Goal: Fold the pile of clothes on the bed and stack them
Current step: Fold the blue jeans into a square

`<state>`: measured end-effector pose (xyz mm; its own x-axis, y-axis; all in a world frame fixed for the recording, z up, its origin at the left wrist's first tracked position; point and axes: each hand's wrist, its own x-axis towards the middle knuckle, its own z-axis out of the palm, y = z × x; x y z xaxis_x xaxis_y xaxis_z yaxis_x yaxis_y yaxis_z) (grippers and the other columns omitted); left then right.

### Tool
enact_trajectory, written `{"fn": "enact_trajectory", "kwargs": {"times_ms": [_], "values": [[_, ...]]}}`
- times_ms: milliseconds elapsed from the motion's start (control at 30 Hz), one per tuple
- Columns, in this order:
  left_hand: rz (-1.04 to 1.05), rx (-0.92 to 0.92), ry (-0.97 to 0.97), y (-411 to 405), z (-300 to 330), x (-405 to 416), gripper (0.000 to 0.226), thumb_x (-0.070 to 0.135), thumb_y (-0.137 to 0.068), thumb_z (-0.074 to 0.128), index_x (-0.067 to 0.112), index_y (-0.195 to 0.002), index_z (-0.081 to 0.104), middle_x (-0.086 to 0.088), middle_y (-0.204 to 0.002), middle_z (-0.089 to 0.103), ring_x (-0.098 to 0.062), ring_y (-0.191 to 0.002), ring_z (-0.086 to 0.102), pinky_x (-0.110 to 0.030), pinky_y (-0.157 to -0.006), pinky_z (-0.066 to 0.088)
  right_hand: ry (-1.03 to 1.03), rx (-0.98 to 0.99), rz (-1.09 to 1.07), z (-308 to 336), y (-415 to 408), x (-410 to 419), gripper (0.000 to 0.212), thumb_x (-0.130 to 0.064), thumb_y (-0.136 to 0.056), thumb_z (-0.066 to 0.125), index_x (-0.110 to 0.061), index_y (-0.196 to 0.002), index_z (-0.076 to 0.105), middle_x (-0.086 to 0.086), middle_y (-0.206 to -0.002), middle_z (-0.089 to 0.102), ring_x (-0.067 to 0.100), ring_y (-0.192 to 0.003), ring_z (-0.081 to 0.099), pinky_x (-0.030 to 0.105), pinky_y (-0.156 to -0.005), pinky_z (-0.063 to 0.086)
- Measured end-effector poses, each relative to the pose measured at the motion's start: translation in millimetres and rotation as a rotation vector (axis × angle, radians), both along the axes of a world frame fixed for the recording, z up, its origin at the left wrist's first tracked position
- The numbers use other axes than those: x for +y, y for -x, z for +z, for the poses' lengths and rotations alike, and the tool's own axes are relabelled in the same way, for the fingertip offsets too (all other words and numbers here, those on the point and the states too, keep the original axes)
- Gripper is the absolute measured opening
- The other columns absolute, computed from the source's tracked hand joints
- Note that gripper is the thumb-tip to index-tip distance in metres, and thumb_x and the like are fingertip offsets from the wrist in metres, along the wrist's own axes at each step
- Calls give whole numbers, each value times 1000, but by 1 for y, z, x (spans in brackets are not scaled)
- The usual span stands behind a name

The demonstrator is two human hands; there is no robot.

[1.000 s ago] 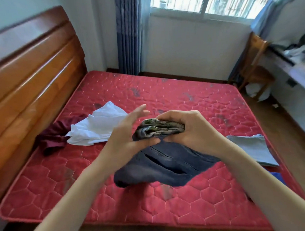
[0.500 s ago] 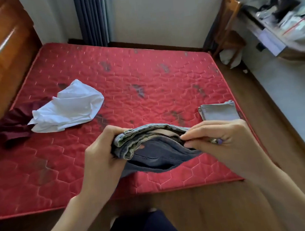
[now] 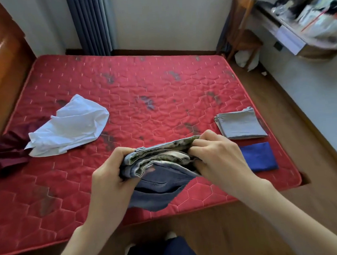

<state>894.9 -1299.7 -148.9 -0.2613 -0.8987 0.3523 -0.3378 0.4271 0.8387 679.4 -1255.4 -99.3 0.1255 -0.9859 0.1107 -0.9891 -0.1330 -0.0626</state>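
Figure. Folding in progress above the near edge of the red mattress (image 3: 161, 84). The left hand (image 3: 109, 176) and right hand (image 3: 221, 159) each curl their fingers round an end of the denim garment (image 3: 159, 179), gripping its bunched waistband so that the rest hangs free, probably to straighten it for the next fold. A folded grey piece (image 3: 240, 125) and a folded blue piece (image 3: 258, 157) lie side by side near the right edge, seemingly the finished items. The white garment (image 3: 69, 127) and maroon garment (image 3: 9, 149) lie unfolded by the headboard (image 3: 0, 64), awaiting their turn.
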Motion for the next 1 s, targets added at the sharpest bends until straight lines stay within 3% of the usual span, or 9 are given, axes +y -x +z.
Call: {"fn": "enact_trajectory", "kwargs": {"times_ms": [167, 233, 300, 367, 533, 667, 800, 933, 1000], "values": [[118, 181, 89, -17, 35, -23, 28, 42, -72, 71, 44, -92, 53, 30, -86, 64, 14, -75, 58, -1, -67, 41, 515, -96, 124, 35, 1, -12, 11, -20, -87, 58, -17, -83, 67, -11, -86, 66, 19, -92, 56, 33, -83, 36], [89, 140, 116, -18, 36, -26, 27, 39, -72, 72, 43, -91, 53, 30, -83, 64, 13, -72, 57, -1, -65, 40, 489, -125, 110, 35, -5, -19, 9, -17, -84, 60, -13, -83, 68, -6, -84, 67, 25, -91, 59, 37, -84, 40], [90, 109, 6, -13, 24, -21, 33, 37, -67, 80, 39, -86, 53, 30, -79, 64, 12, -69, 57, -2, -63, 39, 434, -109, 94, 27, -5, -22, 9, -14, -81, 63, -11, -79, 71, -4, -81, 70, 27, -87, 62, 40, -83, 40], [108, 165, -77, -11, 14, -19, 31, 47, -64, 75, 35, -86, 57, 28, -79, 66, 9, -70, 59, -5, -62, 41, 504, -109, 103, 32, -1, -28, 11, -18, -82, 64, -13, -77, 73, -8, -80, 70, 24, -87, 61, 36, -84, 36], [44, 271, -63, -11, 30, -30, 26, 48, -69, 71, 41, -91, 60, 23, -87, 69, 4, -80, 64, -13, -72, 49, 594, -172, 136, 59, 7, -38, 8, -23, -81, 69, -16, -79, 72, -10, -83, 69, 21, -91, 57, 38, -86, 36], [31, 181, 22, 4, 46, -34, 25, 42, -74, 72, 36, -93, 57, 23, -88, 66, 5, -77, 60, -5, -68, 41, 433, -164, -2, 66, 18, -50, 8, -22, -78, 74, -14, -79, 73, -7, -81, 68, 25, -94, 56, 39, -88, 35], [42, 211, 72, 25, 69, -42, 27, 45, -78, 67, 23, -90, 58, 14, -82, 63, -8, -72, 56, -16, -63, 43, 368, -292, -28, 82, 27, -61, 4, -9, -86, 69, -9, -89, 72, 1, -96, 67, 27, -103, 55, 42, -93, 42], [41, 226, 169, 38, 103, -58, 29, 41, -83, 69, 15, -88, 56, 10, -76, 60, -6, -67, 52, -16, -60, 40, 424, -447, 166, 109, 11, -61, 41, -39, -101, 40, -11, -122, 61, -1, -124, 60, 16, -121, 52, 40, -105, 39], [-2, 239, 219, 41, 120, -62, 22, 35, -84, 70, 18, -90, 59, 13, -73, 61, 2, -65, 52, -10, -59, 38, 401, -343, 229, 123, 0, -67, 58, -57, -96, 32, -18, -135, 51, -4, -134, 55, 13, -128, 46, 42, -111, 33]]}}
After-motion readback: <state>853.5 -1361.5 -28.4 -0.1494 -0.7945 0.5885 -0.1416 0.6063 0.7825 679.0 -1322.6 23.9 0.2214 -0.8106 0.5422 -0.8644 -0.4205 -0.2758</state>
